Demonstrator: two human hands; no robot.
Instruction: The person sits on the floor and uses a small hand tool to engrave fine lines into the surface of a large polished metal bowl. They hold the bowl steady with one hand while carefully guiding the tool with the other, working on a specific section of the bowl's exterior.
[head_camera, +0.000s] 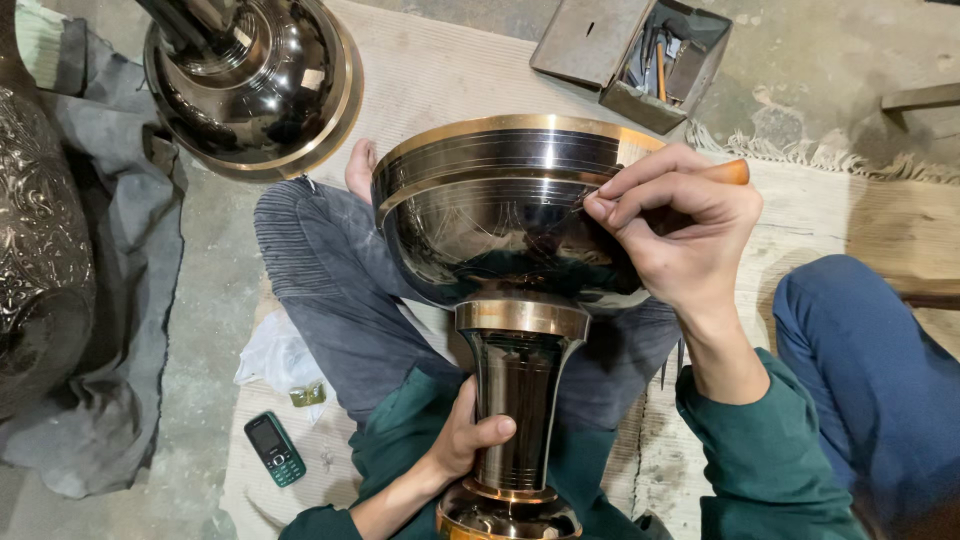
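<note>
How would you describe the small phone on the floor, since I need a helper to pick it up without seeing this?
Start at the big dark metal vase lying across the seated person's lap, its stem gripped by the left hand. Look to that hand's left, past the grey trouser leg, to the edge of the woven mat. The phone lies there: a small green keypad handset, below crumpled white plastic.

Place: metal craft workshop, work done on the floor.
Evidence: open metal toolbox (640, 55) of hand tools; polished metal vessels (255, 80); woven floor mat (440, 70).
</note>
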